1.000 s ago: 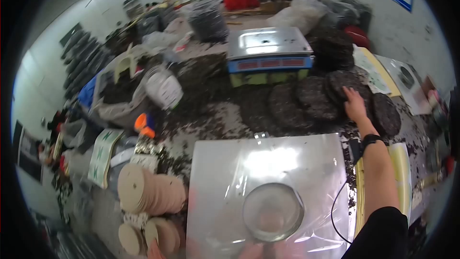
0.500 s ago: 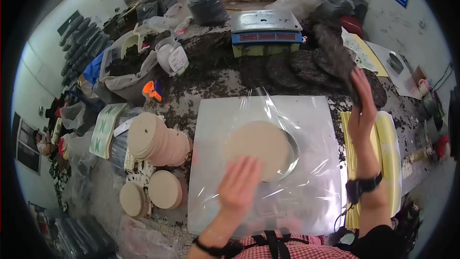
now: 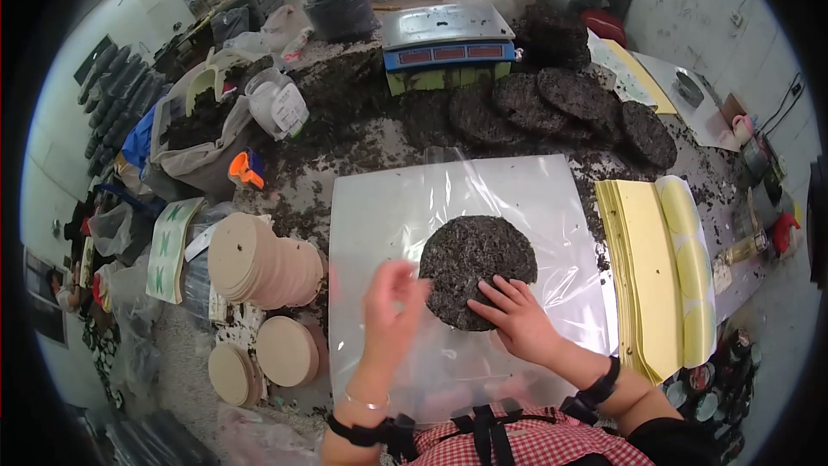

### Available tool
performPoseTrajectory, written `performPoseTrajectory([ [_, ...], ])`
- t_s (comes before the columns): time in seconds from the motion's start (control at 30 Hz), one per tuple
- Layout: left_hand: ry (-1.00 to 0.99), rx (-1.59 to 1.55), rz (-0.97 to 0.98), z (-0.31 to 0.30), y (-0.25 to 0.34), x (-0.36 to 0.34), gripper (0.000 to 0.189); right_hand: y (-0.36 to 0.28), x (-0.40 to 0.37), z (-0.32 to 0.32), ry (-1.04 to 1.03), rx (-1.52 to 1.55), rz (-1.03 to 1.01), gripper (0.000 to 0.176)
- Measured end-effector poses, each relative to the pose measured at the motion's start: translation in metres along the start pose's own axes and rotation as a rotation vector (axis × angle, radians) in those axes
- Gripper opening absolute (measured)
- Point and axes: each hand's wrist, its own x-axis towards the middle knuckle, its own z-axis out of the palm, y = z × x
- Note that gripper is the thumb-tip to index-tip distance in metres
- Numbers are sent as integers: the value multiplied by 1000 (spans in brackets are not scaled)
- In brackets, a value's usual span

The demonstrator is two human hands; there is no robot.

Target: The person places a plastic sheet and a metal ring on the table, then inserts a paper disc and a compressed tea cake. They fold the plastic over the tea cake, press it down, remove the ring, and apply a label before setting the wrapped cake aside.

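Observation:
A dark, round, pressed cake [image 3: 476,250] lies on clear plastic film over a pale square board [image 3: 371,207]. My right hand [image 3: 522,315] rests on the cake's lower right edge with its fingers spread. Just left of the cake, my left hand [image 3: 395,293] is raised over the film, its fingers bent and blurred, so what they hold, if anything, is hidden. The pale disc and the metal ring seen earlier do not show; the cake covers that spot.
Stacks of pale discs [image 3: 289,272] stand on the left near an orange tool [image 3: 247,170]. More dark cakes [image 3: 569,99] lie behind the board, beside a scale [image 3: 448,43]. Yellow sheets [image 3: 638,276] are on the right. People are in the far background.
The dark cake now lies where the pale disc was. My right hand has come from the cakes at the back right down to the centre. My left hand has lifted off and moved left.

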Motion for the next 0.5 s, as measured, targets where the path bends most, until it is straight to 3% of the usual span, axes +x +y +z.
performPoseTrajectory([
  [0.07, -546, 314, 159, 28, 32, 30, 87, 3, 14, -21, -54, 7, -18, 68],
  [0.1, -563, 311, 154, 35, 25, 36, 87, 12, 27, -29, -90, 201, 58, 78],
  [0.13, -710, 576, 151, 47, 13, 48, 101, 24, 44, -38, -115, 384, 130, 90],
  [0.17, -852, 844, 146, 59, 7, 58, 116, 26, 65, -45, -224, 175, 250, 110],
  [0.2, -922, 915, 67, 70, 7, 65, 124, 27, 90, -48, -362, 116, 323, 115],
  [0.23, -941, 912, 49, 81, 2, 62, 124, 26, 105, -45, -510, 70, 390, 120],
  [0.33, -870, 1067, -79, 111, -31, 64, 113, 55, 95, 40, -422, -28, 393, 123],
  [0.47, -828, 1070, -149, 110, -38, 53, 94, 38, 103, 26, -471, 25, 453, 125],
  [0.5, -739, 996, -38, 106, -44, 44, 92, 40, 102, 21, -456, 31, 451, 126],
])
